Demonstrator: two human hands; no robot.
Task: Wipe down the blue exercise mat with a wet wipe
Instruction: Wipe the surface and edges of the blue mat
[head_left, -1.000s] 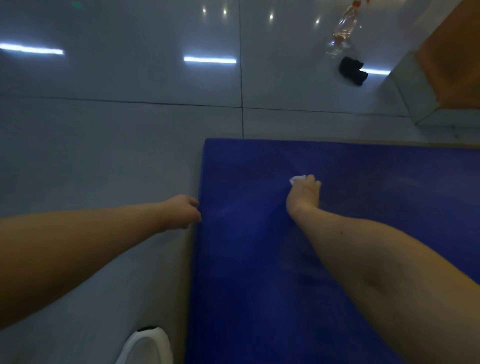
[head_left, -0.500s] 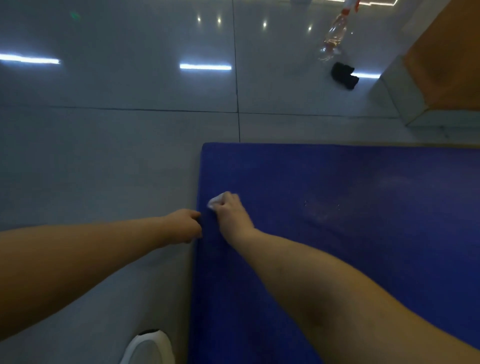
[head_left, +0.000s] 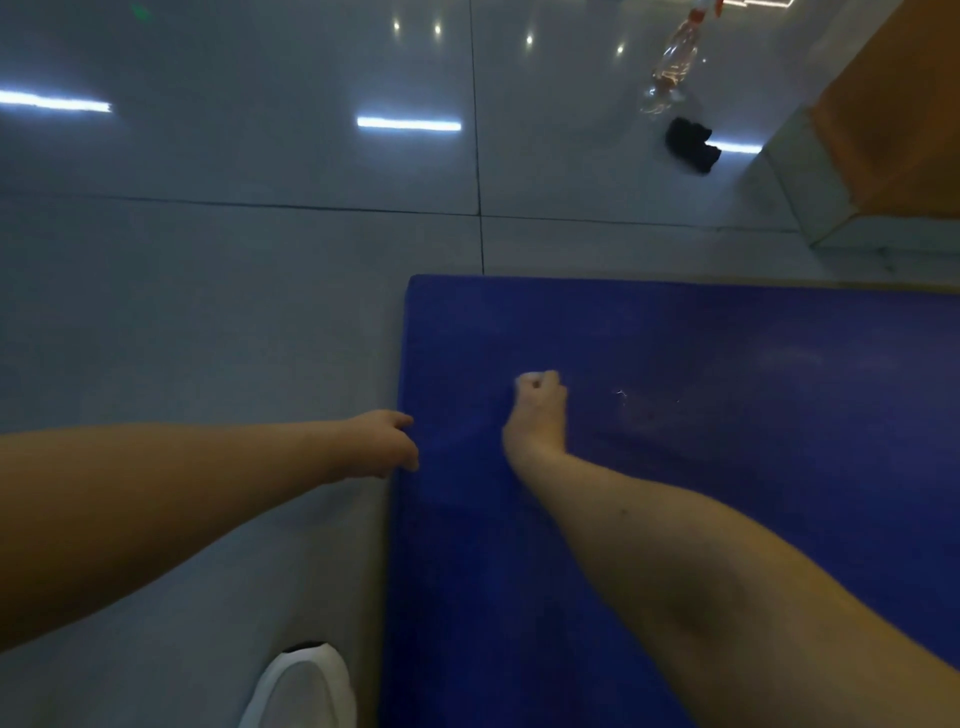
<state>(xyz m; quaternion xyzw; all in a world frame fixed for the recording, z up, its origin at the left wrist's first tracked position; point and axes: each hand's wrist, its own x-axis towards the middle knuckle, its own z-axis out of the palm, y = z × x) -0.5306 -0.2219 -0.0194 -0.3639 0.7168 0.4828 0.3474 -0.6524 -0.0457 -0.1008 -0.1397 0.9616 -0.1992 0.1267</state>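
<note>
1. The blue mat (head_left: 727, 364) lies flat on a grey tiled floor (head_left: 208, 312). Its far left corner is in view, and every place below is told from the mat.
2. On the mat, a little in from its left edge and short of its far edge, the right hand (head_left: 537, 410) presses down as a fist. Its fingers are curled tight under the knuckles.
3. A pale scrap, the wet wipe (head_left: 521, 383), shows at the far side of that fist, against the mat's surface. Most of it is hidden under the fingers, and the blur hides its shape.
4. Just right of the fist, the mat carries a few faint pale streaks (head_left: 623, 395).
5. The left hand (head_left: 387, 441) is at the mat's left edge, level with the right wrist. Its fingers are bent and touch the edge. It cannot be told whether they pinch the edge or only rest against it.
6. Just off the mat's left edge, at the near end, is the toe of a white shoe (head_left: 301, 691) on the floor.
7. Beyond the mat's far edge, well apart from it, a black bundle (head_left: 691, 145) lies on the tiles. A clear plastic bottle (head_left: 670, 67) lies just past it.
8. Beyond the mat's far right part stands an orange-brown wall (head_left: 893, 104) with a grey base.
9. The tiles past the mat's far edge reflect bright strips and dots of light.
</note>
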